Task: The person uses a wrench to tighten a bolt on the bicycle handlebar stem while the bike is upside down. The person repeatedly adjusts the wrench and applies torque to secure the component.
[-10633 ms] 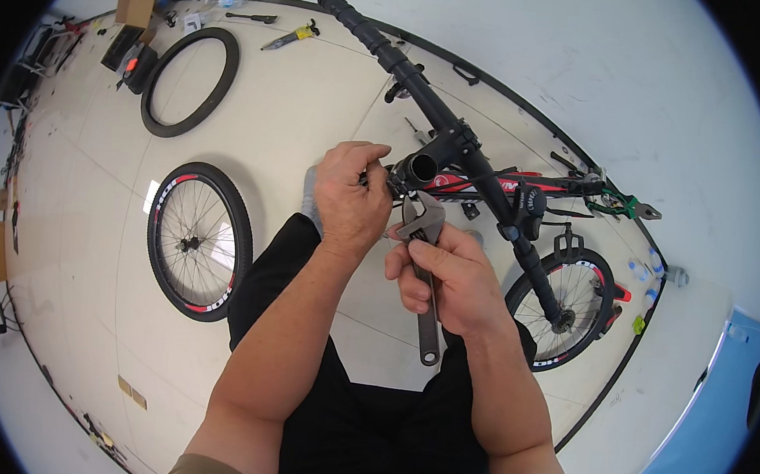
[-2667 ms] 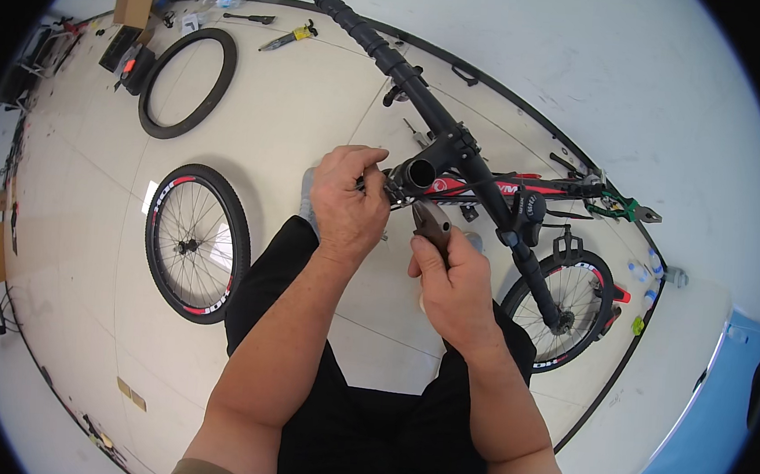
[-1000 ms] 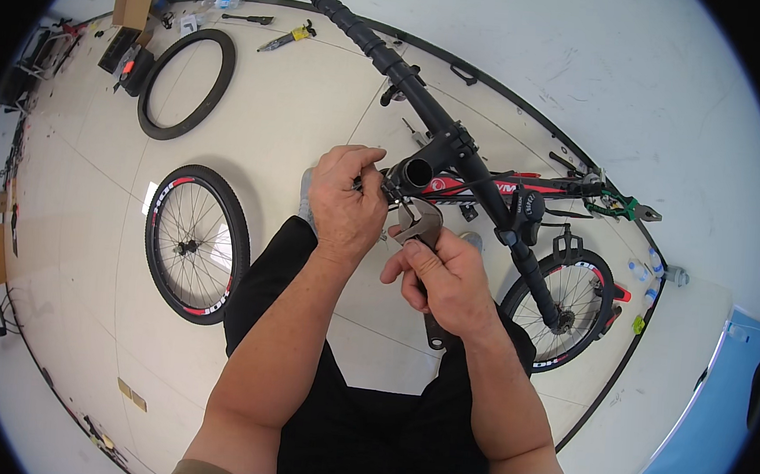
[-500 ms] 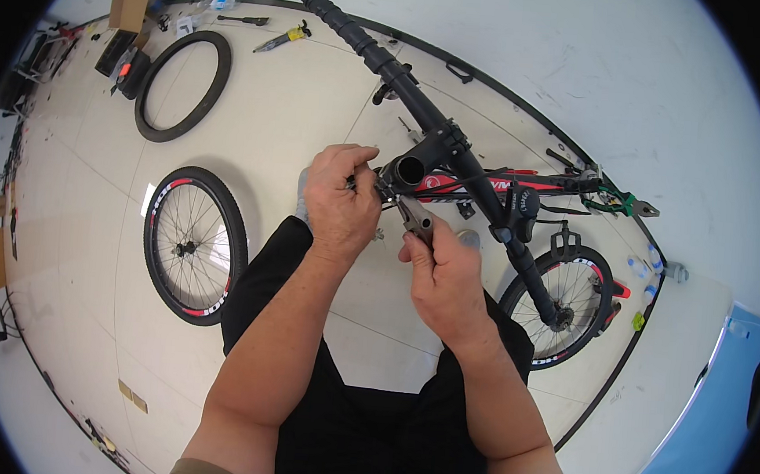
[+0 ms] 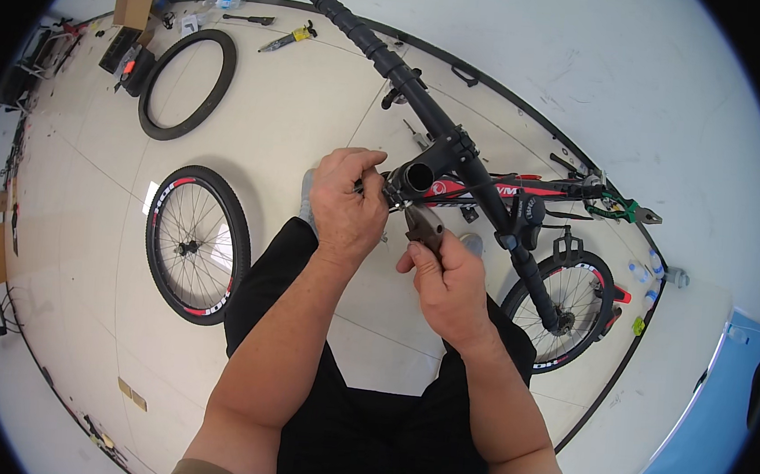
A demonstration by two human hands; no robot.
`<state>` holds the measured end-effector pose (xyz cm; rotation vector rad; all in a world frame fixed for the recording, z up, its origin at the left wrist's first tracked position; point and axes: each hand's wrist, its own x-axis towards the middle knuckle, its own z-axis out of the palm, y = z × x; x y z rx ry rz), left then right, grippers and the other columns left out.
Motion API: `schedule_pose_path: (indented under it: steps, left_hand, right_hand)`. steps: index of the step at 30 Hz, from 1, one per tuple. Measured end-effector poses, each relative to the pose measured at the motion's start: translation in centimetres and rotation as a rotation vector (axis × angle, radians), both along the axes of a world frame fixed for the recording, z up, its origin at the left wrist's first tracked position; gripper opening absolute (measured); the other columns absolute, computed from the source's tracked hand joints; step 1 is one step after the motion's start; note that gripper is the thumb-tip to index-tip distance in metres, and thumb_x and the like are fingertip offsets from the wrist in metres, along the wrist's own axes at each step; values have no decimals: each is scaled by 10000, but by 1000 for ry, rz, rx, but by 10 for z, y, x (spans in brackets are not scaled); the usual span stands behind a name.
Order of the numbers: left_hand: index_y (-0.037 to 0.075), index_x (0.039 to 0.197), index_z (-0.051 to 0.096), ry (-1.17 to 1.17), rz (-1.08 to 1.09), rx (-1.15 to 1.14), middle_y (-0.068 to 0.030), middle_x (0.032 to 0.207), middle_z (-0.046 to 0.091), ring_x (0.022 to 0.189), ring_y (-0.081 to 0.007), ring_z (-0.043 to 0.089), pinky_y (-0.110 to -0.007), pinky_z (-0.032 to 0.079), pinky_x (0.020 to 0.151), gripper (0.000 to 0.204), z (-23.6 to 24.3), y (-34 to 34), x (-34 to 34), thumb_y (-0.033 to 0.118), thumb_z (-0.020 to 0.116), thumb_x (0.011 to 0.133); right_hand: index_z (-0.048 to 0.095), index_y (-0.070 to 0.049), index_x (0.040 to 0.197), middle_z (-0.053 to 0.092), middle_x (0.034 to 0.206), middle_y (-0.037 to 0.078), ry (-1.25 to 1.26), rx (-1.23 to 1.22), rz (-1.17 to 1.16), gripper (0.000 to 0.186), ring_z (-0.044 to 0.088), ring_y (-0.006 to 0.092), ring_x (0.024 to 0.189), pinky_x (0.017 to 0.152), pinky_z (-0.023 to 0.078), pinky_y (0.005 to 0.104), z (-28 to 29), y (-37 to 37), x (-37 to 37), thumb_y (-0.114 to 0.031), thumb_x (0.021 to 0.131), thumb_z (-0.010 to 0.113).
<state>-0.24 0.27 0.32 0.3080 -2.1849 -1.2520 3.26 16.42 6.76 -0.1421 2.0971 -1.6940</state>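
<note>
My left hand [image 5: 347, 204] is closed, fingers curled at a metal fitting [image 5: 394, 194] beside the open round tube [image 5: 420, 176] of the bicycle's stem [image 5: 446, 151]; what exactly it grips is partly hidden. My right hand [image 5: 447, 286] is wrapped around a steel adjustable wrench [image 5: 426, 230], whose head is tilted up just under that fitting; its handle is hidden by the hand. The black handlebar [image 5: 384, 57] runs diagonally above both hands, and the red and black frame [image 5: 507, 189] lies behind the stem to the right.
A loose wheel [image 5: 194, 246] lies left; a bare tyre [image 5: 188, 83], a box [image 5: 134, 4], a toolbag [image 5: 133, 70] and a yellow-labelled tool [image 5: 302, 34] lie farther back. The attached wheel [image 5: 586, 313], green pliers [image 5: 641, 214] and bottles [image 5: 638, 269] are along the right wall.
The wrench has turned in my right hand: its flat face and handle end showed one second ago, now its head is nearly edge-on. My left hand has stayed at the fitting.
</note>
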Motion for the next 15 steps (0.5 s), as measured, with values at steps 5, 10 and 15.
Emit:
schedule_pose_path:
  steps: [5,10,15]
  left_hand:
    - [72,930,714,11,-3,10,-90,927,703,877,-290,642,-390,493,809,174,-2,0,0,-42,641,821]
    - [73,934,714,9,-2,4,-91,933,703,888,-292,644,-393,495,815,176,-2,0,1,-41,641,822]
    - [76,938,715,-5,-3,5,-90,941,700,906,-294,643,-394,495,822,179,0,1,0,-40,637,825]
  right_hand:
    - [633,26,1190,692,802,80,127,19,-1,226,493,70,520,479,387,233,-8,-1,1,-109,1032,545]
    - [613,33,1219,693,818,146,-636,-450,3,262,533,114,493,449,396,252,17,10,-6,-147,1057,512]
    - [586,58,1268,688,794,161,-656,-498,13,350,491,107,437,406,377,242,16,9,-8,-220,1085,479]
